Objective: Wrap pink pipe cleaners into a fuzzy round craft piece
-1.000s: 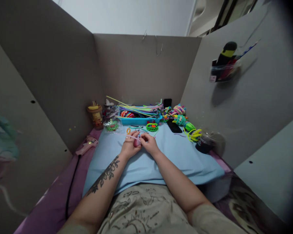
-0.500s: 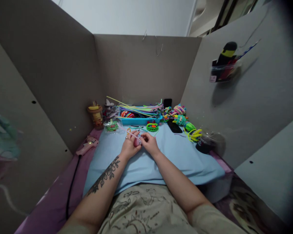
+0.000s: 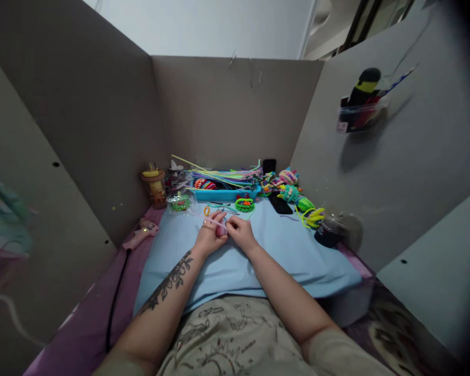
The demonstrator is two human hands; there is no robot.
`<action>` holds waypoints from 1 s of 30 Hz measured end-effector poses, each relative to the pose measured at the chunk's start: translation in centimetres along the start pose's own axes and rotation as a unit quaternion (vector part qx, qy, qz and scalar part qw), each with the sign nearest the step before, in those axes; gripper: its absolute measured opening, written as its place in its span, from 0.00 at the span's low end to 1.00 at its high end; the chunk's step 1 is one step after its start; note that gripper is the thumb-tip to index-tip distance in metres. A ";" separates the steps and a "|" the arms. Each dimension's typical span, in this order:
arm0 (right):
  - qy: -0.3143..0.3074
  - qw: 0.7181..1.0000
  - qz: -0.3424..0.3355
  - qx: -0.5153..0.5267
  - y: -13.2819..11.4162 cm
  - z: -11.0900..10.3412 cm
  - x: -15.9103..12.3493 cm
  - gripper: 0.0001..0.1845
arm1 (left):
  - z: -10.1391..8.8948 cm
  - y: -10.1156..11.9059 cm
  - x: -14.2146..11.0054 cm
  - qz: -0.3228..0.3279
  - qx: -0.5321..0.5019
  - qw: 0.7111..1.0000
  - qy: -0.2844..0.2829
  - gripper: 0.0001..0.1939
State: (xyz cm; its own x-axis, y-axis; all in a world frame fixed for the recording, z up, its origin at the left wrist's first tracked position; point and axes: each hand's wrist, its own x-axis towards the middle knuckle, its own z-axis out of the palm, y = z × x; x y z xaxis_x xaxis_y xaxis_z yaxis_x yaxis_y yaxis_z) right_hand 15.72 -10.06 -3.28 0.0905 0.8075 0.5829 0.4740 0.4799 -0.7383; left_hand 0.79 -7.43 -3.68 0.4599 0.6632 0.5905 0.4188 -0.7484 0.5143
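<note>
Over the light blue cloth (image 3: 285,256), my two hands meet around a small pink-lilac piece of pipe-cleaner work (image 3: 221,230). My left hand (image 3: 210,235) has its fingers closed around the piece, and a pale pink pipe cleaner (image 3: 213,221) sticks out across those fingers toward the left. My right hand (image 3: 238,230) pinches at the right side of the same piece; its fingertips partly hide what they grip. Just beyond the hands lie an orange ring-shaped bit (image 3: 207,210) and some pliers-like tools (image 3: 227,210).
A blue tray (image 3: 223,195) full of pipe cleaners stands at the back. Near it are a green woven piece (image 3: 245,204), a bagged green piece (image 3: 179,202), a dark phone (image 3: 280,203) and colourful bundles (image 3: 289,193). A pink glue gun (image 3: 141,233) and a cup (image 3: 154,188) are left.
The pale pink pipe cleaner's free end has swung lower and lies flatter over my left hand. Both hands stay in nearly the same place on the piece.
</note>
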 end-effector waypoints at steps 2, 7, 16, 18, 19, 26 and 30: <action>0.001 1.000 0.007 0.012 0.0 0.1 0.0 0.08 | 0.1 -0.1 0.0 -0.001 -0.001 1.000 0.013 0.35; 0.001 0.999 0.027 0.033 0.0 0.2 0.1 0.07 | 0.1 -0.2 0.1 0.000 -0.011 0.999 0.035 0.34; 0.023 0.998 0.036 0.047 -0.4 0.0 0.0 0.08 | -0.1 0.2 0.1 -0.003 -0.020 1.000 0.007 0.33; 0.021 0.996 0.046 0.070 -0.2 0.0 0.1 0.09 | -0.1 0.2 0.1 -0.017 -0.037 0.999 0.017 0.33; 0.020 0.994 0.056 0.088 -0.1 0.0 0.2 0.09 | -0.1 0.1 0.2 -0.027 -0.049 0.998 0.027 0.33; -0.026 0.983 0.075 0.164 0.4 -0.1 0.7 0.09 | -0.4 -0.1 0.6 -0.155 -0.222 0.955 0.117 0.35; -0.049 0.984 0.056 0.162 0.1 0.0 0.6 0.08 | -0.5 -0.2 0.7 -0.183 -0.278 0.936 0.112 0.37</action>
State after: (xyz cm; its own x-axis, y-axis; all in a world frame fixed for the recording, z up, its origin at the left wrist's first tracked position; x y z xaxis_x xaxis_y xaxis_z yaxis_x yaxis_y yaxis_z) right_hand 15.85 -9.51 -3.01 0.0333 0.8830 0.4682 0.1612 0.4575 -0.8745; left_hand 0.69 -6.83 -3.02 0.1637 0.9043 0.3942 0.0166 -0.4020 0.9155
